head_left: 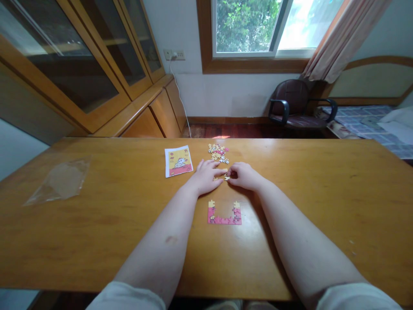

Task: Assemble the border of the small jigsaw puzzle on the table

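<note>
My left hand [208, 177] rests on the table with its fingers stretched out and apart, beside a few loose yellow pieces. My right hand [244, 175] is closed in a pinch at a small puzzle piece [226, 177], close to the left fingertips. Just beyond both hands lies a pile of loose puzzle pieces [218, 152], yellow, pink and white. Nearer to me sits a joined U-shaped puzzle section [225, 220], pink along the bottom with yellow at its two upper ends. A picture card [178, 161] showing a white animal on yellow and pink lies left of the pile.
All of this lies on a wooden table [129, 241]. A clear plastic bag [61, 178] is spread at the left. Behind the table stand a glass-door cabinet [129, 92], an armchair [295, 103] and a bed [368, 125]. A white cord [180, 97] hangs from the wall socket.
</note>
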Action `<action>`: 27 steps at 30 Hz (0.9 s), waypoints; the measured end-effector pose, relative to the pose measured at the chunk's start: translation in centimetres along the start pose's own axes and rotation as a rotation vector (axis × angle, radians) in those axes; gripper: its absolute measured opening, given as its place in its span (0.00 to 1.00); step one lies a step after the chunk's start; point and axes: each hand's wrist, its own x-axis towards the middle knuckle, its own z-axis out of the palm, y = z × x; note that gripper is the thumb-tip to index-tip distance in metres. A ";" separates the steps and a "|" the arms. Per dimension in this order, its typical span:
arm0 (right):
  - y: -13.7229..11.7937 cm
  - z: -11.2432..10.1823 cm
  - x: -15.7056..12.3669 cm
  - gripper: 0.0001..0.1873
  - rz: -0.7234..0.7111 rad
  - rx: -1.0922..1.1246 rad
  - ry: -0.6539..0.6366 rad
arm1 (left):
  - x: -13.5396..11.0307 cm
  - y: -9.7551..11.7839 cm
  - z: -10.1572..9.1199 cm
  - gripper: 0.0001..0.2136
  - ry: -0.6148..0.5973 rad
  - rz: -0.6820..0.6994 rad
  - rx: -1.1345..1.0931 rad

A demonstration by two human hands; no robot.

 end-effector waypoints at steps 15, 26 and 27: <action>0.2 -0.2 0.0 0.03 0.023 0.058 0.121 | 0.0 0.1 0.0 0.17 0.042 0.027 -0.014; 0.8 -0.1 0.2 0.15 0.055 -0.005 0.112 | 0.0 0.1 0.1 0.11 0.059 0.107 -0.051; 0.7 -0.1 0.2 0.15 0.058 -0.008 0.102 | 0.0 0.1 0.2 0.11 0.055 0.105 -0.052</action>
